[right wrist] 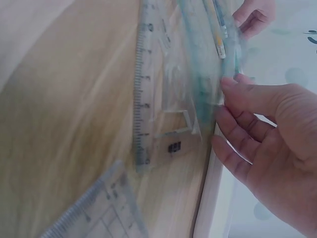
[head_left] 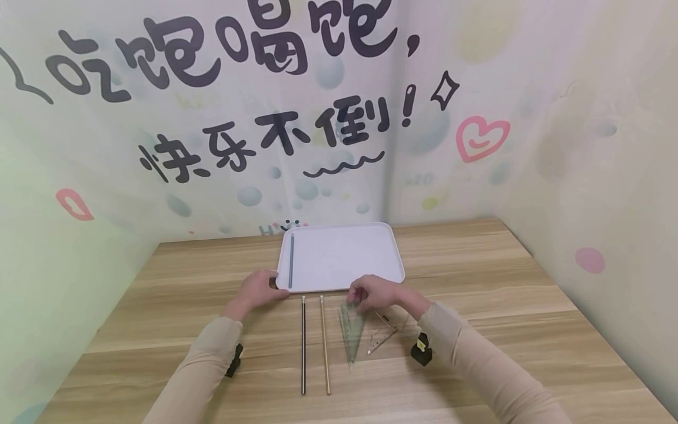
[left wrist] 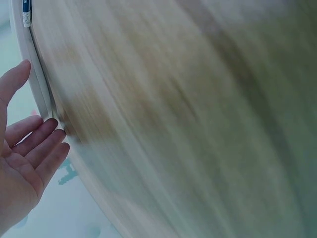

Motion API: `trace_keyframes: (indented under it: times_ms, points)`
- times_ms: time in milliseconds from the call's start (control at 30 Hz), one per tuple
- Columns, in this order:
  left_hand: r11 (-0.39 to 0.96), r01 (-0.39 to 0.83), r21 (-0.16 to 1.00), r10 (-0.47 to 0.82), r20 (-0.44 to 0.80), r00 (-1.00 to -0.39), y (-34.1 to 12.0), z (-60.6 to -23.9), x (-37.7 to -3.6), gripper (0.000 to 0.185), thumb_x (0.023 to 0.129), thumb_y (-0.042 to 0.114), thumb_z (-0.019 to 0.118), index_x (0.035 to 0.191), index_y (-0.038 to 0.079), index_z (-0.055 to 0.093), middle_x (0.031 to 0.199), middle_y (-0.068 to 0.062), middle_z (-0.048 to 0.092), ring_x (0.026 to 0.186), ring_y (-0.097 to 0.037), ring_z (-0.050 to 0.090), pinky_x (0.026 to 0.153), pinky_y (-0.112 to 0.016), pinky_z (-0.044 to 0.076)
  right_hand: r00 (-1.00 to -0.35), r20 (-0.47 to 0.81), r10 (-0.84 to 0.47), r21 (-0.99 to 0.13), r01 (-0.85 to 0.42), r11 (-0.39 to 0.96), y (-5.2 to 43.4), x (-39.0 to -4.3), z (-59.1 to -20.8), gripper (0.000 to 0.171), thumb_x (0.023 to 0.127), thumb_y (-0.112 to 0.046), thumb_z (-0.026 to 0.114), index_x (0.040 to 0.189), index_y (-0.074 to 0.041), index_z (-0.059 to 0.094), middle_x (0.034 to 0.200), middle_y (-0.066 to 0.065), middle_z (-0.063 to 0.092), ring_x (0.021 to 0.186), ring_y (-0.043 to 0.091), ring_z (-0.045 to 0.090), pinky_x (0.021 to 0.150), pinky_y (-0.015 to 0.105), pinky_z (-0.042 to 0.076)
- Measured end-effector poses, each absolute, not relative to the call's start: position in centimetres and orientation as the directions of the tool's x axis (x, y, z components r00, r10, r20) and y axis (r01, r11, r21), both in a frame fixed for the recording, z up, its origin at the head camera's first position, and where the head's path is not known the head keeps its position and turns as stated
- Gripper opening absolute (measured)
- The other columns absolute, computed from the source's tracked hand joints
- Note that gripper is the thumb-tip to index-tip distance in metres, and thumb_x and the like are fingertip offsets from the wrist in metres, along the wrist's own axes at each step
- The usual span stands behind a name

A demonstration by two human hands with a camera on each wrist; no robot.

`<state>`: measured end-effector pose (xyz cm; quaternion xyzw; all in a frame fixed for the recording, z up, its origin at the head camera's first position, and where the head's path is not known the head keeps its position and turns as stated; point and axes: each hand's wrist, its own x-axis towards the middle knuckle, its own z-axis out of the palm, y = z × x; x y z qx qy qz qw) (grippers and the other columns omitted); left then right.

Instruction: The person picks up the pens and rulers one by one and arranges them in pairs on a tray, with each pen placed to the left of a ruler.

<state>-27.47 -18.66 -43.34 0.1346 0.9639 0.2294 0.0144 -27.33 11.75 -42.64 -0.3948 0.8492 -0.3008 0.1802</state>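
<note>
My right hand [head_left: 371,292] reaches just in front of the white tray [head_left: 344,253] and grips the top end of a green see-through set square [head_left: 351,333]. In the right wrist view its curled fingers [right wrist: 233,124] lie on the blurred set square [right wrist: 205,74]. At the tray's front left corner, my left hand [head_left: 262,288] rests with straight fingers [left wrist: 37,144] touching the tray's rim [left wrist: 39,89]. A grey-blue pen [head_left: 291,261] lies inside the tray along its left side.
A black pen [head_left: 303,344] and a gold-brown pen [head_left: 324,344] lie side by side on the wooden table [head_left: 503,294] between my arms. A clear ruler [head_left: 382,340] [right wrist: 141,99] lies beside the set square. Printed walls close in the table at the back and on both sides.
</note>
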Motion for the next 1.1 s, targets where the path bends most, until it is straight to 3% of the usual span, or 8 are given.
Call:
trace_keyframes:
  times_ms: [133,400,633,833,1100]
  points:
    - [0.86,0.25,0.446,0.265,0.03,-0.964,-18.7,-43.3,-27.4,0.028,0.074,0.028,0.073,0.07,0.008,0.053,0.063,-0.001,0.042,0.063,-0.015,0.039,0.058,-0.029,0.031,-0.619,-0.09,-0.78,-0.677,-0.536,0.504,11.8,-27.5,-42.8,0.016,0.074,0.001,0.068,0.089,-0.001,0.063,0.08,0.002,0.06,0.073,0.006,0.053,0.069,0.02,0.045]
    - [0.859,0.248,0.448,0.265,0.025,-0.964,-18.6,-43.3,-27.5,0.029,0.074,0.028,0.073,0.068,0.009,0.051,0.061,0.0,0.041,0.061,-0.014,0.038,0.056,-0.028,0.031,-0.644,-0.145,-0.751,-0.67,-0.495,0.553,11.4,-27.0,-43.0,0.03,0.071,-0.006,0.074,0.098,-0.002,0.063,0.087,0.003,0.06,0.08,0.01,0.054,0.073,0.022,0.044]
    - [0.863,0.245,0.443,0.261,0.025,-0.965,-18.6,-43.4,-27.6,0.03,0.074,0.029,0.073,0.068,0.009,0.051,0.061,0.0,0.041,0.06,-0.014,0.038,0.056,-0.028,0.03,-0.653,-0.158,-0.74,-0.597,-0.534,0.599,11.1,-26.3,-42.8,0.039,0.07,-0.014,0.077,0.105,-0.004,0.062,0.095,0.0,0.058,0.089,0.013,0.053,0.079,0.026,0.043]
    - [0.861,0.239,0.449,0.256,0.024,-0.966,-18.6,-43.4,-27.5,0.03,0.073,0.028,0.073,0.067,0.009,0.051,0.061,0.0,0.041,0.06,-0.014,0.038,0.056,-0.028,0.03,-0.628,-0.14,-0.765,-0.531,-0.605,0.594,11.0,-25.5,-42.6,0.058,0.069,-0.023,0.078,0.118,0.001,0.055,0.11,0.006,0.057,0.099,0.017,0.053,0.085,0.027,0.042]
    - [0.86,0.242,0.449,0.257,0.027,-0.966,-18.6,-43.3,-27.5,0.031,0.073,0.029,0.073,0.068,0.008,0.05,0.061,-0.001,0.042,0.06,-0.014,0.038,0.056,-0.028,0.03,-0.618,-0.136,-0.774,-0.362,-0.696,0.62,10.9,-24.0,-42.6,0.075,0.064,-0.04,0.078,0.124,-0.005,0.052,0.113,0.006,0.048,0.095,0.014,0.045,0.077,0.024,0.04]
